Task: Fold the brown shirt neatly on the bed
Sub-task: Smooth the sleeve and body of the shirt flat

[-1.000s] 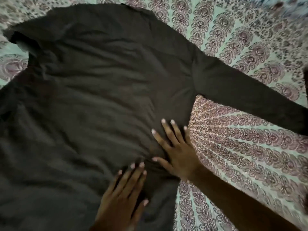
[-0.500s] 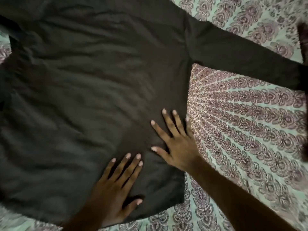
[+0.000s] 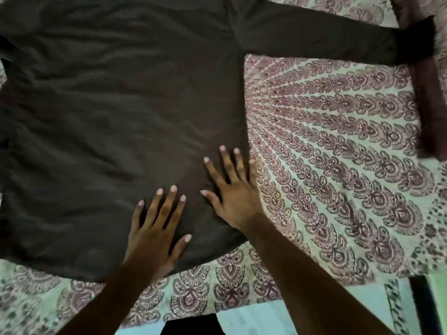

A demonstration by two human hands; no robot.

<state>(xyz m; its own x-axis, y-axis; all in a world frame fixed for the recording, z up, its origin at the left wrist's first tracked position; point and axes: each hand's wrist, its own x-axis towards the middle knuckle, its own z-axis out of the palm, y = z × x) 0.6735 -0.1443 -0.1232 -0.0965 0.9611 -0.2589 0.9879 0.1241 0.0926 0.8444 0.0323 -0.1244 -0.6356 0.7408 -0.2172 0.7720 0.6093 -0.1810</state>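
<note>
The brown shirt (image 3: 116, 122) lies spread flat on the bed (image 3: 338, 165), filling the left and middle of the view. One long sleeve (image 3: 314, 37) stretches out to the right at the top. My left hand (image 3: 154, 235) presses flat on the shirt near its hem, fingers straight and spread. My right hand (image 3: 234, 189) rests flat on the shirt's right side edge, fingers spread, little finger at the cloth's border. The shirt's left part runs out of view.
The bed carries a pale green sheet with a maroon fan pattern. A dark maroon band (image 3: 428, 97) runs down the right side beneath the sleeve's cuff. The bed's near edge (image 3: 242, 310) shows at the bottom, with floor below.
The view has tilted down, so the shirt and both hands sit higher in the frame and the hem and bed edge show. Both hands stay flat on the cloth.
</note>
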